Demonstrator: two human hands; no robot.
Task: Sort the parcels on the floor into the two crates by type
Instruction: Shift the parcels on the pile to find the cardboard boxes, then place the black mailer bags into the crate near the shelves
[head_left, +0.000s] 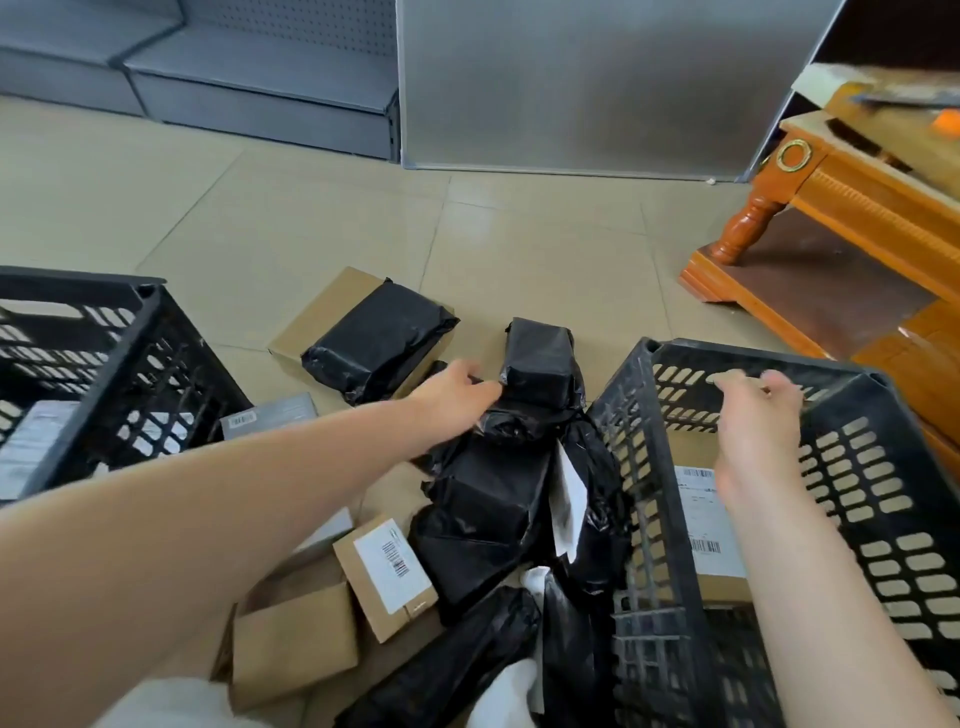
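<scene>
On the tiled floor (332, 208) closest to the camera, brown cardboard boxes (293, 642) and a labelled small box (387, 574) lie against a heap of black plastic-wrapped parcels (483, 525). At right, the right crate (649, 415), black and slatted, holds a labelled cardboard parcel (698, 525); the right hand (758, 431) hangs over its interior, fingers loosely spread and holding nothing. Across the heap, the left hand (457, 389) reaches forward, fingertips touching a small black-wrapped parcel (540, 364); whether they grip it cannot be told. Beyond lies another black parcel (379, 340) resting on a flat cardboard box (322, 312). The left crate (104, 343) stands at left, pale parcels inside. Farther off stand grey metal shelving (260, 67) and an orange wooden table (831, 182).
</scene>
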